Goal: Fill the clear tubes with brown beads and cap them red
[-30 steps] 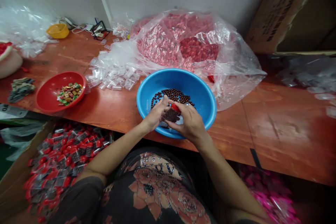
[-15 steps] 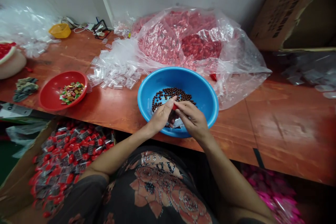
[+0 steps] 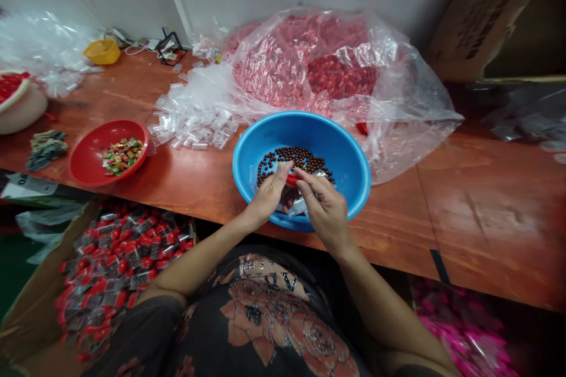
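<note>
Over a blue basin, my left hand and my right hand meet at a small clear container with a red cap. My left fingers are closed round its body, which they partly hide. The thumb and forefinger of my right hand pinch the red cap. Inside the basin lie brown round beads or candies and several clear plastic containers, partly hidden behind my hands.
Clear containers are heaped behind the basin, beside a large plastic bag of red pieces. A red bowl with wrapped sweets stands left. Below the table edge, a carton holds filled red-capped containers. Pink pieces lie lower right.
My right fingers have shifted slightly right along the red cap, so more of it shows between my hands. The view has moved slightly.
</note>
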### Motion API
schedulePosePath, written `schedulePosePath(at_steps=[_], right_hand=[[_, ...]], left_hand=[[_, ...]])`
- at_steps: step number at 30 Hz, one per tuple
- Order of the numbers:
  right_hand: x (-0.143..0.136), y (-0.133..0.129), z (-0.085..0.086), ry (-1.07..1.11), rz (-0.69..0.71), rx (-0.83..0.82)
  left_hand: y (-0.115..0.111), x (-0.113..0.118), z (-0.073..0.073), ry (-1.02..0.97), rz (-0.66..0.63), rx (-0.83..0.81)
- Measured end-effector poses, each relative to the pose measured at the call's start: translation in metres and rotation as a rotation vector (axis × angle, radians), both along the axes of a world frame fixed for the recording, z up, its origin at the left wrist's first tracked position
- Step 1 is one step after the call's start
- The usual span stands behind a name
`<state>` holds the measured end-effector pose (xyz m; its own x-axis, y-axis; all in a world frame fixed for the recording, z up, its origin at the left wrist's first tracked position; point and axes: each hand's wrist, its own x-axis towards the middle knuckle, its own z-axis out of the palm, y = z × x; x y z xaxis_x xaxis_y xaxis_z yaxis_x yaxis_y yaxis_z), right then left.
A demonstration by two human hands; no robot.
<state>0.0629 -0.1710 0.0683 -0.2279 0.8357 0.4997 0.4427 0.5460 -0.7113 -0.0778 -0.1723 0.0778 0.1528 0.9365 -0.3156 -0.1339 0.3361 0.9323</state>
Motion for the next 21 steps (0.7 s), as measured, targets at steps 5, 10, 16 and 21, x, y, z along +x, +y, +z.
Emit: schedulePosePath(at_steps=[5, 10, 16, 21], right_hand=[[-0.002, 0.002, -0.005, -0.106, 0.047, 0.168], [0.003, 0.01, -0.011, -0.322, 0.126, 0.319], [0.009, 0.016, -0.009, -0.382, 0.199, 0.38], [0.019, 0.014, -0.017, -0.231, 0.204, 0.04]], left_hand=[[-0.001, 0.001, 0.005, -0.038, 0.049, 0.027], [0.002, 0.001, 0.005, -0.097, 0.133, -0.007], [0.0, 0.005, -0.007, -0.201, 0.17, -0.008], [-0.001, 0.004, 0.001, -0.254, 0.16, -0.096]])
